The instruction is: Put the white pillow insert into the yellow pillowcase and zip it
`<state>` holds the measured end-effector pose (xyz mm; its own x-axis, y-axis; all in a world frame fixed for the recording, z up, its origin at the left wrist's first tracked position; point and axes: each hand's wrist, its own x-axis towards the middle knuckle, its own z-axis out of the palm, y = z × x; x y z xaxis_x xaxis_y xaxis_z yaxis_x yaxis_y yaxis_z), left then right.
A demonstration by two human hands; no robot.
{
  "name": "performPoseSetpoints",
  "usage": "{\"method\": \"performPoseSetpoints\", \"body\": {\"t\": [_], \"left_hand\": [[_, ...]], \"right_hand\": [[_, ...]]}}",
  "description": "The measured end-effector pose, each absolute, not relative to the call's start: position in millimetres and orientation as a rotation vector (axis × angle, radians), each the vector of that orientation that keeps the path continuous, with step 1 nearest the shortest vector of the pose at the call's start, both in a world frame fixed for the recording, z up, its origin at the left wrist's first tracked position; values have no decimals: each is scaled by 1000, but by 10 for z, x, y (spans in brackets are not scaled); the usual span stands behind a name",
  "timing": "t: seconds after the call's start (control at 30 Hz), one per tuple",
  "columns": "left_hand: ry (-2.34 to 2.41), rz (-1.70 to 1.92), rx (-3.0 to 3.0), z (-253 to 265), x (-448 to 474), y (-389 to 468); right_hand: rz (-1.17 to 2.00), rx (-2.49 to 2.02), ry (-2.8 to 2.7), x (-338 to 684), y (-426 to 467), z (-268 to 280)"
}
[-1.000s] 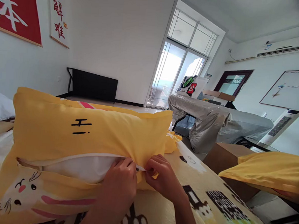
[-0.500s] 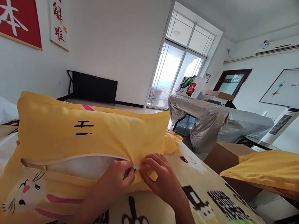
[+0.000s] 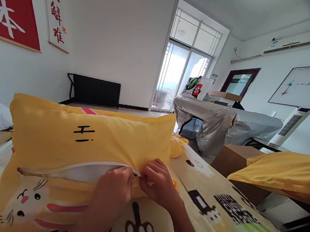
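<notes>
A yellow pillowcase (image 3: 49, 130) with "Hi" lettering and a printed rabbit stands upright on the bed. Its long zipper gapes along the front, baring a white pillow (image 3: 85, 170) inside. My left hand (image 3: 116, 185) is closed over the zipper edge near the right end of the gap. Right beside it, my right hand (image 3: 157, 181) pinches the pillowcase's zipper end between thumb and fingers. A small dark bit, perhaps the zipper pull, shows between the two hands. The left fingertips are mostly hidden.
A patterned cream blanket (image 3: 201, 175) covers the bed. To the right, another yellow cloth (image 3: 280, 171) lies over a cardboard box (image 3: 229, 159). Behind stands a table under a silver cover (image 3: 215, 121). A black folded frame (image 3: 96, 91) leans on the far wall.
My left hand has shifted slightly left, its back turned more toward me. My right fingers have curled in tighter on the zipper end. The view has drifted slightly.
</notes>
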<state>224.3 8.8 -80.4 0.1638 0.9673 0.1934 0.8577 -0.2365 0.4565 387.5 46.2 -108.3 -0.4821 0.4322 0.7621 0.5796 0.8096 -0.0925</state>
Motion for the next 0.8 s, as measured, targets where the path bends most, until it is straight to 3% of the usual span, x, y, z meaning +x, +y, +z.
{"method": "performPoseSetpoints", "body": {"t": [0.33, 0.57, 0.8], "left_hand": [[1986, 534, 2338, -797, 2221, -8], [1677, 585, 2276, -716, 2058, 114], [1850, 524, 2345, -868, 1622, -65]], "right_hand": [[-142, -795, -2170, 3901, 496, -1076], [-95, -819, -2191, 3990, 520, -1058], [-82, -838, -2253, 3970, 445, -1043]]}}
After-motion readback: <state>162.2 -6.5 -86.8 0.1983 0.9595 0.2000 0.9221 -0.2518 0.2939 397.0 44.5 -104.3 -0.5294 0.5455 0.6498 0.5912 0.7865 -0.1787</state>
